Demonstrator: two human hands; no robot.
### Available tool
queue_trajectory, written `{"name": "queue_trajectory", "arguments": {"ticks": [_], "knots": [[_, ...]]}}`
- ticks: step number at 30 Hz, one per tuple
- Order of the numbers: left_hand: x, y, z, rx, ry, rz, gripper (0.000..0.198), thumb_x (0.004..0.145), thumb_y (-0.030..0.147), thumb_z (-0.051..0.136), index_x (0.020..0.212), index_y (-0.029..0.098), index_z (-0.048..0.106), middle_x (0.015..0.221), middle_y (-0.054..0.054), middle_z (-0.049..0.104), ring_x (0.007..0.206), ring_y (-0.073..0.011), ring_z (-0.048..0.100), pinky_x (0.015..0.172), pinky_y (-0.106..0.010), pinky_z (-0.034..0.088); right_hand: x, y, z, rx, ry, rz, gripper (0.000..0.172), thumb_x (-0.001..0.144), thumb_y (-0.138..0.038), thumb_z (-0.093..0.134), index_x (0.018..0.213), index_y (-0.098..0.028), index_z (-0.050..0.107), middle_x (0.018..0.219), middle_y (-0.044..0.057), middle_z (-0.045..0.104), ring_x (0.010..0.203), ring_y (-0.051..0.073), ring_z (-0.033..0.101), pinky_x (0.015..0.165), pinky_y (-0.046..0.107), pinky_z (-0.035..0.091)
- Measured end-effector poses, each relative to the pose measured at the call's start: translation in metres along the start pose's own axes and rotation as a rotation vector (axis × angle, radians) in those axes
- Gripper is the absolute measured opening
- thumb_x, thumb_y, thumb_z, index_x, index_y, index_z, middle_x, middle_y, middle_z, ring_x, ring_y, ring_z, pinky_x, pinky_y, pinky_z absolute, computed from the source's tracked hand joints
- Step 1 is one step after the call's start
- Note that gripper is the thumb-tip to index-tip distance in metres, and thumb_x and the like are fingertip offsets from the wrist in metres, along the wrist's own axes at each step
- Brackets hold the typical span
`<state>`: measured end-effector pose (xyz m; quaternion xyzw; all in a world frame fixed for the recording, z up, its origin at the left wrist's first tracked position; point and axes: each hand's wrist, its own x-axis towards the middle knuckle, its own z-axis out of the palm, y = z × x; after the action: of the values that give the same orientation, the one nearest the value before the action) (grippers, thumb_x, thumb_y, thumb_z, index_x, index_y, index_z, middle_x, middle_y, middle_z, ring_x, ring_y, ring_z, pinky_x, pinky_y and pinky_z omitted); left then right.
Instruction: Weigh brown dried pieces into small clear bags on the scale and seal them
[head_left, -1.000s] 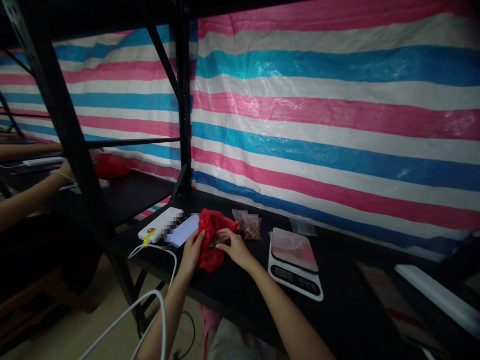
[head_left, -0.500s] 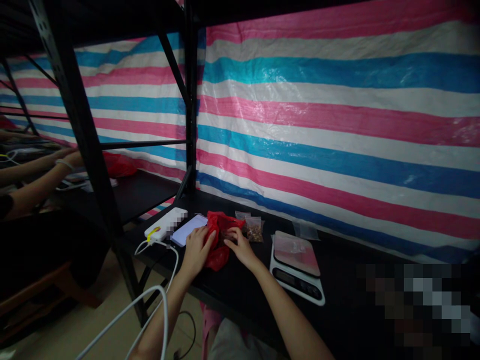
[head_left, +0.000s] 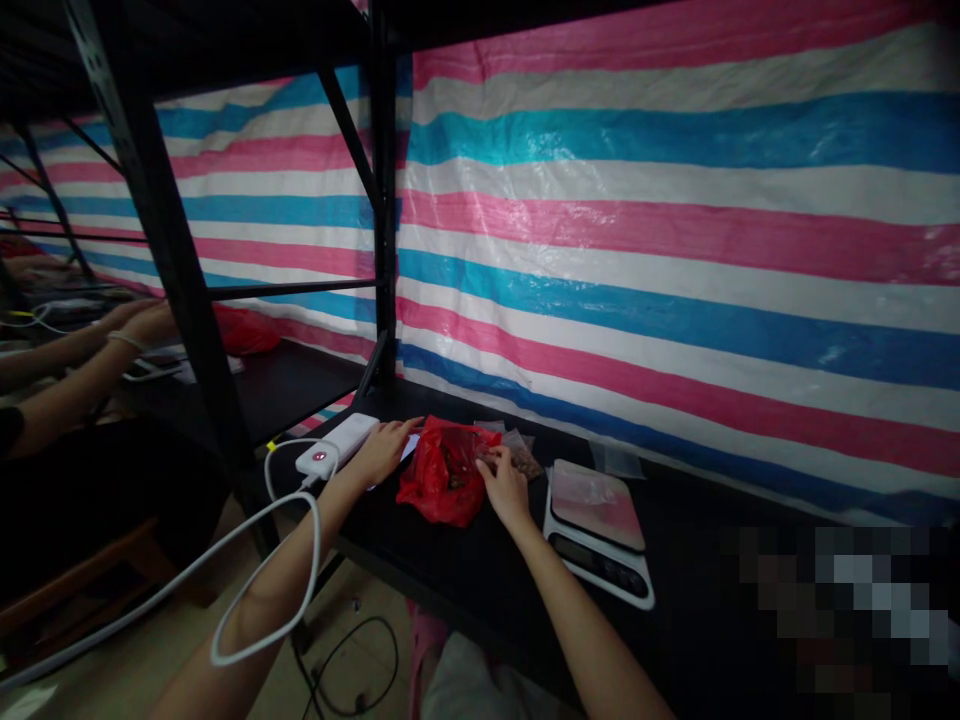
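A red plastic bag (head_left: 431, 495) sits with its mouth spread, and small brownish pieces show inside. My right hand (head_left: 507, 490) has thumb and fingers closed on the bag's right rim. On the other side, my left hand (head_left: 384, 452) reaches over a phone (head_left: 409, 450), mostly covering it. Its fingers are stretched out, with the tips by the bag's upper left edge; whether they touch it is unclear. Behind my right hand lie small clear zip bags (head_left: 523, 452), at least one filled with brownish bits.
A white kitchen scale (head_left: 596, 530) stands to the right, with a flat clear bag (head_left: 616, 460) behind it. At left are a white power bank (head_left: 341, 445) and its looping cable (head_left: 315, 560). A black shelf post (head_left: 169, 260) separates another person's arms (head_left: 82, 375).
My left hand has let go of the red bag and moved left over the phone. The bag's mouth is wider. The white cable and power bank have shifted.
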<state>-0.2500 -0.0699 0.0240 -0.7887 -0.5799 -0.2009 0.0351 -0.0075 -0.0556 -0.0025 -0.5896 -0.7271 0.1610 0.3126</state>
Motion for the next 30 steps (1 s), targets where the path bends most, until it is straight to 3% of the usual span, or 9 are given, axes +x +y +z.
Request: {"name": "queue_trajectory", "arguments": {"ticks": [4,12,17,21,24,30], "knots": [[0.003,-0.006,0.008,0.025,-0.04,0.043,0.045,0.086,0.014,0.027,0.13,0.018,0.035,0.115,-0.009,0.058,0.103,-0.0224,0.051,0.09,-0.039,0.031,0.0,0.001,0.002,0.034,-0.002,-0.011,0.024,0.083,-0.032,0.044,0.104,-0.019,0.041,0.103,0.008,0.065,0.1,0.021,0.059,0.082,0.035,0.038],[0.005,-0.018,0.019,-0.013,-0.008,0.024,0.041,0.087,0.02,0.03,0.127,0.022,0.038,0.112,-0.007,0.06,0.104,-0.0203,0.051,0.097,-0.04,0.026,0.002,0.004,0.007,0.047,0.001,-0.041,0.025,0.083,-0.032,0.043,0.104,-0.018,0.04,0.106,0.009,0.063,0.101,0.022,0.058,0.081,0.036,0.038],[0.007,-0.017,0.016,-0.033,-0.006,0.033,0.042,0.088,0.02,0.029,0.128,0.022,0.037,0.113,-0.006,0.06,0.104,-0.0192,0.052,0.1,-0.041,0.023,0.003,0.005,0.008,0.024,-0.014,-0.025,0.027,0.083,-0.033,0.043,0.105,-0.018,0.04,0.107,0.01,0.062,0.104,0.024,0.056,0.082,0.038,0.037],[0.008,-0.019,0.007,-0.102,0.062,0.012,0.044,0.087,0.019,0.028,0.131,0.024,0.033,0.118,-0.003,0.058,0.11,-0.0183,0.047,0.102,-0.041,0.022,0.004,0.006,0.009,0.029,-0.019,-0.033,0.026,0.083,-0.033,0.042,0.105,-0.018,0.04,0.107,0.01,0.062,0.104,0.023,0.056,0.083,0.037,0.036],[0.007,-0.021,0.002,-0.138,0.109,-0.032,0.041,0.088,0.02,0.026,0.127,0.024,0.038,0.119,-0.003,0.058,0.111,-0.0182,0.047,0.102,-0.041,0.02,0.003,0.006,0.009,0.021,-0.01,-0.038,0.027,0.083,-0.034,0.042,0.105,-0.018,0.041,0.107,0.01,0.062,0.103,0.024,0.056,0.082,0.038,0.037],[0.002,-0.026,0.002,-0.167,0.092,-0.063,0.039,0.087,0.022,0.028,0.124,0.024,0.042,0.118,-0.003,0.058,0.111,-0.0192,0.047,0.101,-0.042,0.022,0.001,0.004,0.008,0.046,-0.005,-0.037,0.026,0.083,-0.034,0.043,0.105,-0.019,0.041,0.109,0.009,0.061,0.104,0.025,0.055,0.084,0.039,0.035]]}}
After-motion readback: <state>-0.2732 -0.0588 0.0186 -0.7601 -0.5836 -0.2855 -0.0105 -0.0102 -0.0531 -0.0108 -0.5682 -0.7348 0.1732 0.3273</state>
